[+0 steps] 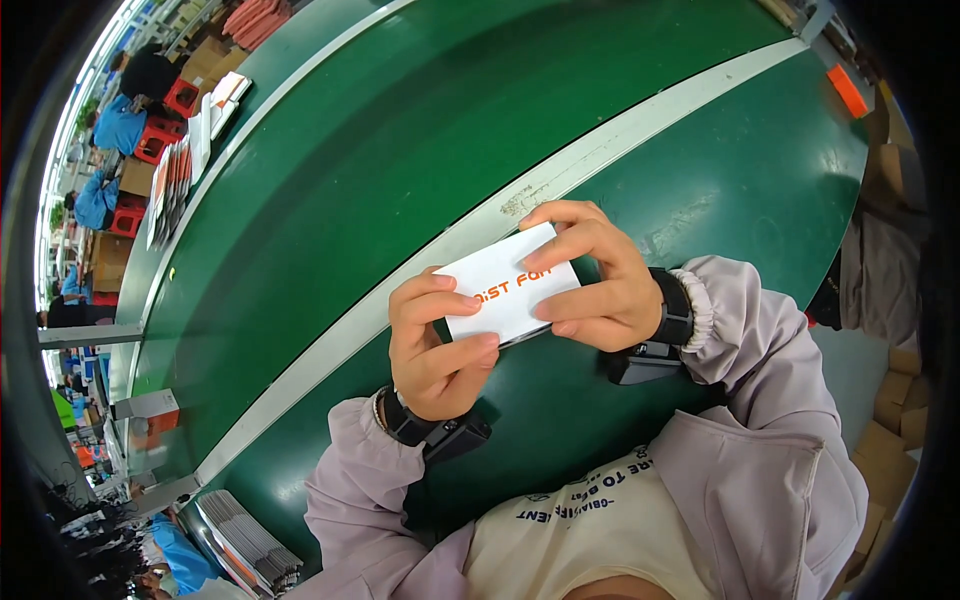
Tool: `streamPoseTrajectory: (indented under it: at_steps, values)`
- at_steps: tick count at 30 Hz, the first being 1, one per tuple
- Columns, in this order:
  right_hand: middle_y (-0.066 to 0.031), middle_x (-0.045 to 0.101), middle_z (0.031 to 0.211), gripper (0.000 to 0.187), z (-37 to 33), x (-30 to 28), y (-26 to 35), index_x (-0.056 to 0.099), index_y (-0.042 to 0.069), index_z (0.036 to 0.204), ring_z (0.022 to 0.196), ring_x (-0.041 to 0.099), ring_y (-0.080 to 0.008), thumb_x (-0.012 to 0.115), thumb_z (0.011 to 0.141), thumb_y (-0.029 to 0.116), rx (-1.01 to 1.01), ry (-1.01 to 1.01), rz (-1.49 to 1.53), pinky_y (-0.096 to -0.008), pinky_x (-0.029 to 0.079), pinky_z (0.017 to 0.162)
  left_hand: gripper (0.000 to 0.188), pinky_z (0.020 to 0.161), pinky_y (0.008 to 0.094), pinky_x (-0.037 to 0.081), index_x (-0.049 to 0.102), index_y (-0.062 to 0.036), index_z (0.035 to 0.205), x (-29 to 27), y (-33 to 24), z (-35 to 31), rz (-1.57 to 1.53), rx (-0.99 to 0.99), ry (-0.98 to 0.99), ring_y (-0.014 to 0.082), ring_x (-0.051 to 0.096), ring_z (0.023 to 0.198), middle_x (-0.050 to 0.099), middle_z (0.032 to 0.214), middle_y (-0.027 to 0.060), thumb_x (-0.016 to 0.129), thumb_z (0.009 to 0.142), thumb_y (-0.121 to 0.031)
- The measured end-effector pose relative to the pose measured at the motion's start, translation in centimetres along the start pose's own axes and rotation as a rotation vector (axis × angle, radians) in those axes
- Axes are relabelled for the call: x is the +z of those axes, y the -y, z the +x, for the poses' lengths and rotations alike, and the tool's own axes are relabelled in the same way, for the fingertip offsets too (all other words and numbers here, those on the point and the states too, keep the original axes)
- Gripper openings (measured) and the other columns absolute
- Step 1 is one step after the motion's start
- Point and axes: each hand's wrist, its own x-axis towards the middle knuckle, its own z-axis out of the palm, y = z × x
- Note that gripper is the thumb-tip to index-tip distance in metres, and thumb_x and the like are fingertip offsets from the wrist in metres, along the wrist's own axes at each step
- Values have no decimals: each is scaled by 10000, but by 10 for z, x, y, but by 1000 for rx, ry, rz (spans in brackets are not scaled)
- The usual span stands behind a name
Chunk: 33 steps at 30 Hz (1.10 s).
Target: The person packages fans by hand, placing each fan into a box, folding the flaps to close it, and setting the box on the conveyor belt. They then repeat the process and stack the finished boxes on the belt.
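A small white box (500,312) with orange lettering on its upper face is held between my two hands, above the green table. Fingers of my left hand (432,345) grip its left end, with the thumb along the near edge. At the other end, my right hand (600,275) pinches it, some fingers lying over the top face and the far edge. The underside of the box is hidden, apart from a thin dark strip at its near edge. Each wrist carries a black strap with a black device.
A green conveyor belt (330,200) runs past the table (690,210), with a pale metal rail (440,255) between them. Stacked flat cartons (245,540) lie at lower left, a white-and-orange box (150,415) at left. An orange item (847,92) sits far right. Several people sit beyond the belt.
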Motion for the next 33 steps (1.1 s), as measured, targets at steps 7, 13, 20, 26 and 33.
streamPoseTrajectory:
  at_steps: [7,13,20,26,33]
  values:
    - [-136,562,1067,191,12,2,-1,616,94,886,1050,506,-439,727,733,119,-51,42,59,-542,414,849,211,900,452,406,669,-147,906,-9,5,7,58,96,56,308,440,1085,543,1100,97,736,706,-146]
    - [-137,571,1037,207,10,-15,-20,590,78,887,1036,513,-414,709,721,46,14,-89,-222,-556,393,897,311,908,437,404,614,-100,1024,14,6,11,87,-195,-177,333,456,1107,536,1135,108,730,743,-165]
    - [-120,585,1062,135,-19,-109,-74,598,51,927,1101,491,-336,618,796,25,286,-552,-1090,-439,331,1017,346,912,403,398,561,-70,1088,-1,21,2,-57,-516,48,304,501,1092,542,1141,114,696,779,-147]
    - [-131,591,1095,110,-51,-180,-81,593,53,954,1148,479,-343,570,853,87,377,-636,-1477,-445,287,1047,329,932,363,389,559,-66,1077,-6,16,4,114,-389,292,272,521,1075,549,1144,107,690,778,-106]
    - [-122,549,1179,155,-27,-149,-68,573,37,992,1172,466,-299,563,840,68,240,-677,-1390,-416,302,1038,236,935,374,362,599,-102,1006,-8,13,3,151,-353,348,256,520,1057,580,1088,58,679,796,-173]
